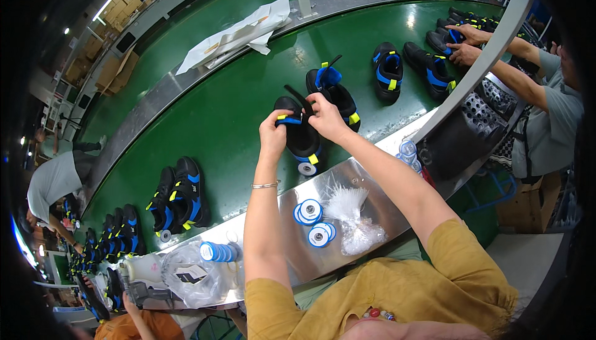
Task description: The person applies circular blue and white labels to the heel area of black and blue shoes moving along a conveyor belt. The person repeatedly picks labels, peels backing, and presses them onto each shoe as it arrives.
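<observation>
From here I see the left hand (274, 130) has its grip on the tongue (290, 120), the right hand (326, 118) pinches the strap (298, 97), best kept untwisted.

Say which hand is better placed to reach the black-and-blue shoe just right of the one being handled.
Likely the right hand, close beside that shoe; the left hand is farther left, at the handled shoe's blue tongue.

Over twelve shoes (302, 139), apparently; one bracelet (265, 185)
</observation>
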The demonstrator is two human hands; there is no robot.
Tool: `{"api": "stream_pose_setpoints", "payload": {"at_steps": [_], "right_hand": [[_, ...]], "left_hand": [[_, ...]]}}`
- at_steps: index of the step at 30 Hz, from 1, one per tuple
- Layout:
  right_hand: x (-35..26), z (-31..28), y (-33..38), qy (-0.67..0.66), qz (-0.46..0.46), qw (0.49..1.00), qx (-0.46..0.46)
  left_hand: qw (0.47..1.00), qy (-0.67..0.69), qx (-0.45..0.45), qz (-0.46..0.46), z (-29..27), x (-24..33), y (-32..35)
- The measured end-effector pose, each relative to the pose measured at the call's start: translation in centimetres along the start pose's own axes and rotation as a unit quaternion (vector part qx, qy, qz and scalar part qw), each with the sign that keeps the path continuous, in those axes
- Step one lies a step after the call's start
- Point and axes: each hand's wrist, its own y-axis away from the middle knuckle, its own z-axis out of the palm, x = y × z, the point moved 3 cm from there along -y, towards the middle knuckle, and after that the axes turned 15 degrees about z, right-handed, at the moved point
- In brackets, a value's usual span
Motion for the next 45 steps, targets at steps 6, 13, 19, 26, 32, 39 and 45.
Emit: {"api": "stream_pose_setpoints", "payload": {"at_steps": [6,13,19,26,32,39,45], "right_hand": [[-3.2,0.5,2.5,0.097,-0.184,0.978,0.013],[-2.5,1.8,3.6,0.211,-0.214,0.953,0.019],[-2.6,2.6,4.0,0.240,-0.250,0.938,-0.016],[-2.8,2.6,4.5,0.262,-0.267,0.927,-0.043],[-2.7,2.8,4.7,0.246,-0.262,0.932,-0.056],[-1.2,3.2,4.4,0.249,-0.247,0.934,-0.068],[-3.6,2.6,6.2,0.204,-0.244,0.948,0.001]], "left_hand": [[0.991,-0.025,0.036,0.124,-1.0,0.2,1.4],[0.976,-0.149,0.028,0.154,-0.6,2.4,2.2],[0.970,-0.182,0.037,0.154,-0.5,3.4,3.1],[0.953,-0.210,0.037,0.214,-0.4,2.4,3.5],[0.967,-0.226,0.005,0.121,-1.1,3.7,3.3],[0.955,-0.255,-0.031,0.146,-1.5,3.6,3.7],[0.921,-0.341,-0.072,0.174,-1.5,3.7,3.9]]}}
